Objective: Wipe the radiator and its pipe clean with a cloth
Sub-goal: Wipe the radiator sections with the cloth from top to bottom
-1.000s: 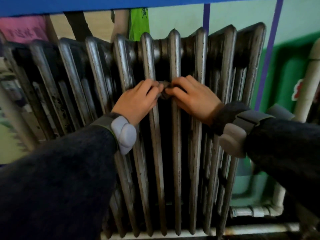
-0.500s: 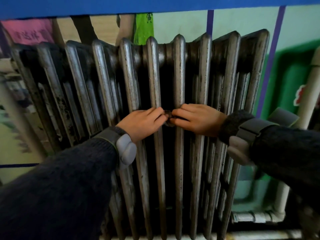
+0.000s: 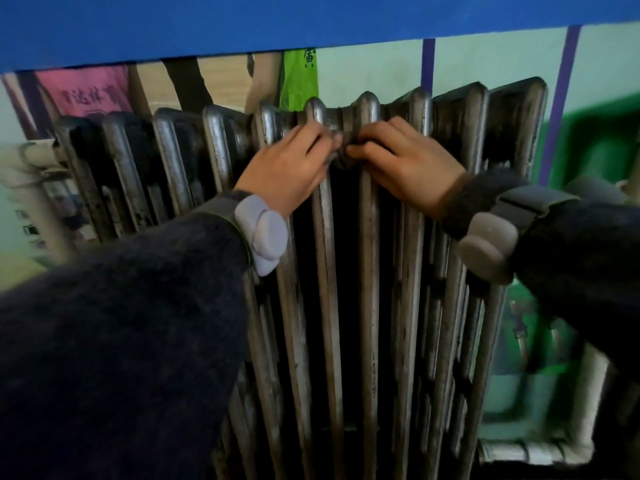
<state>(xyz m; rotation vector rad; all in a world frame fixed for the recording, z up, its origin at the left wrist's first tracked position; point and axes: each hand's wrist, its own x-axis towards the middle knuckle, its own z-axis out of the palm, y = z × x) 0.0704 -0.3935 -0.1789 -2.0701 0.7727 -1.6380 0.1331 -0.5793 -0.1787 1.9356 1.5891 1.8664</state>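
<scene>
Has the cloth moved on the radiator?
Yes. The cloth slid upward along the radiator, from lower down the fins to near its top.

A plain indoor room: old ribbed radiator (image 3: 369,271) against green-painted wall (image 3: 502,60).

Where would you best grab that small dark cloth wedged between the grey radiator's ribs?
Probably by its two ends, from the front, one per side. The small dark cloth sits bunched in a narrow gap between ribs of the grey metal radiator, so the left hand and right hand each pinch an end.
</scene>
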